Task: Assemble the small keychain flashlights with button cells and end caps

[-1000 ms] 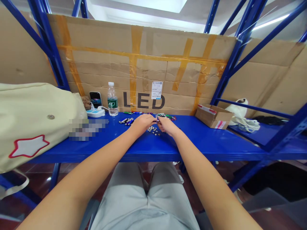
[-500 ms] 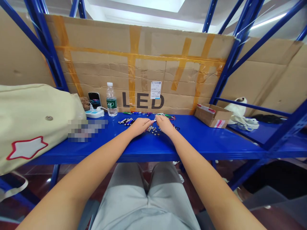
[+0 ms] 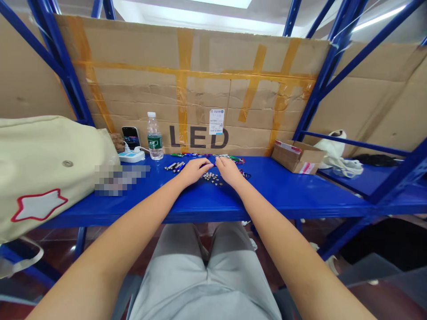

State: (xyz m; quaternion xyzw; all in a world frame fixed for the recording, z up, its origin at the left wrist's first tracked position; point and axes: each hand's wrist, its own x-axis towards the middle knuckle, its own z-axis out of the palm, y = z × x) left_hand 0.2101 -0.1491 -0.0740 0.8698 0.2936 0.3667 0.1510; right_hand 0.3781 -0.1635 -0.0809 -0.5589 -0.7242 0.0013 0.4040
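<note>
My left hand (image 3: 196,171) and my right hand (image 3: 228,170) meet over the blue table, fingertips nearly touching. Thumb and fingers of the left are pinched at a small purplish piece, mostly covered by the fingers. The right hand's fingers are bent closed beside it; what they grip is hidden. Below and between the hands lies a loose pile of small round silver button cells (image 3: 211,178). Left of my left hand are several short tubes (image 3: 175,167) in blue, black and silver. Behind the hands runs a row of slim coloured pieces with clips (image 3: 235,159).
A water bottle (image 3: 155,137) stands at the back left, near a white power strip (image 3: 132,156) and a phone (image 3: 131,137). A cream bag (image 3: 50,155) fills the left end. An open cardboard box (image 3: 296,156) sits at the right. Taped cardboard (image 3: 147,98) walls the back.
Both hands stay together over the button cells, with small finger shifts. The pinched piece now shows purplish between the fingertips. The view has tilted slightly.
</note>
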